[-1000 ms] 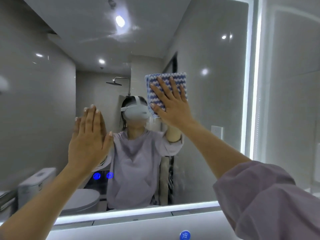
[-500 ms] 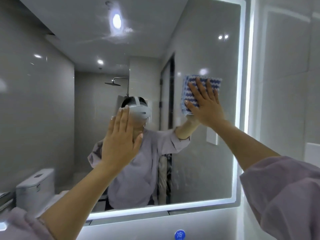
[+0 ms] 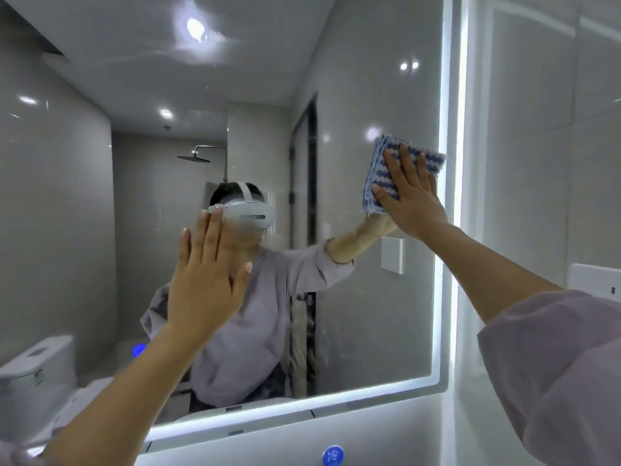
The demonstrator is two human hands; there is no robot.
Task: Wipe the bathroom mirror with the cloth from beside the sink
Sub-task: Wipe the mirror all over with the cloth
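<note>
While folded, blue-white wavy-striped cloth (image 3: 380, 170)

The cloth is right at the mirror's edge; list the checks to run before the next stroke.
1. Cloth flat under the right hand, fingers spread on it: ok.
2. Room to wipe further right: not ok; the cloth's corner reaches the lit border.
3. Left hand out of the cloth's way: ok; raised open, well apart from it.
4. Left hand touching the mirror: cannot tell.
5. Glass below the cloth clean: not ok; faint smears show.
</note>
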